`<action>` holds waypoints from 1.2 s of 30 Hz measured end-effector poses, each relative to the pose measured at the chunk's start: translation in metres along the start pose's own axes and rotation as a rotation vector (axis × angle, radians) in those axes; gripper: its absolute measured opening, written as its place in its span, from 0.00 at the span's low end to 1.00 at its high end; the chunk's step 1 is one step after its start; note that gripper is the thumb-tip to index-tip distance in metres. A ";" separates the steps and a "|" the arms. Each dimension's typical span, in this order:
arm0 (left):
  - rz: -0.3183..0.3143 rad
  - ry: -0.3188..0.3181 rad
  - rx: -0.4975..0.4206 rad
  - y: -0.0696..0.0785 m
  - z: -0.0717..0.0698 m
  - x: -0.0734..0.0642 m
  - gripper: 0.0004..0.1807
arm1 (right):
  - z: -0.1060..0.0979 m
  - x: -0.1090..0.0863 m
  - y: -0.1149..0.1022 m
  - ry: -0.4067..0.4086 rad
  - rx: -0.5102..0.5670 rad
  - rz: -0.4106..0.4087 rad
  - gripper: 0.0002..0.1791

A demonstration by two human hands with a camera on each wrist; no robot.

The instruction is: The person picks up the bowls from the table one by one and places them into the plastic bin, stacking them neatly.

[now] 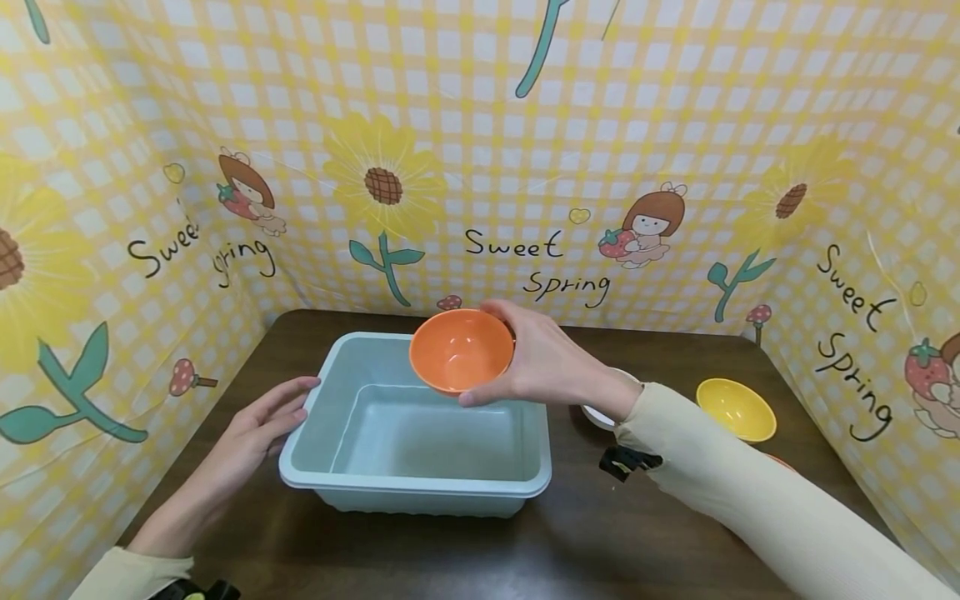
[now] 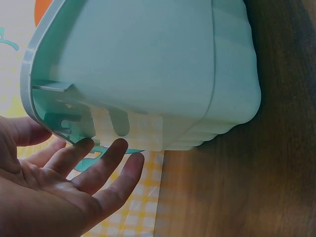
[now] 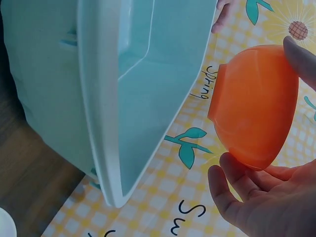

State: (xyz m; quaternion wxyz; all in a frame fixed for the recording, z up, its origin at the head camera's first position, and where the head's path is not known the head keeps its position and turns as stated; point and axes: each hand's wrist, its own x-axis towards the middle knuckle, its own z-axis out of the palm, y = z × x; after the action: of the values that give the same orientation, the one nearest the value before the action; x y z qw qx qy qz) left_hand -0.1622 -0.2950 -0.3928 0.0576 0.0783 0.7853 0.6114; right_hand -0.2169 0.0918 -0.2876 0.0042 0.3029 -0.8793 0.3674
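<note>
An orange bowl [image 1: 459, 354] is held up over the far part of a pale blue-green plastic basin [image 1: 420, 486], its inside turned toward the head camera. My right hand [image 1: 543, 354] grips it from the right, thumb and fingers on opposite sides, as the bowl [image 3: 256, 106] in the right wrist view also shows. My left hand [image 1: 258, 429] rests at the basin's left rim. In the left wrist view, that hand [image 2: 69, 187] touches the rim from outside with loosely extended fingers. Inside, the basin holds nothing visible.
Right of the basin, a white dish [image 1: 600, 417] lies partly hidden by my right wrist. A yellow bowl [image 1: 735, 410] stands farther right, with an orange edge [image 1: 782, 461] peeking past the sleeve. Checked yellow cloth walls [image 1: 480, 167] enclose the brown table [image 1: 600, 533].
</note>
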 end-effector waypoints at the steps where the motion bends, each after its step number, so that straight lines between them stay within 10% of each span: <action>1: 0.001 0.002 -0.002 0.000 0.000 0.000 0.29 | 0.001 0.002 0.000 -0.003 -0.001 -0.003 0.57; 36: -0.011 -0.002 -0.020 0.001 0.000 -0.001 0.30 | 0.048 0.053 -0.008 -0.149 -0.051 0.049 0.60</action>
State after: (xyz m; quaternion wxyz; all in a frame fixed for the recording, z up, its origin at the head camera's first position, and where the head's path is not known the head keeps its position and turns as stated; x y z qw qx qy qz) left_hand -0.1616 -0.2947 -0.3923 0.0625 0.0743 0.7794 0.6189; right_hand -0.2460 0.0281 -0.3056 -0.0622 0.3076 -0.8934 0.3214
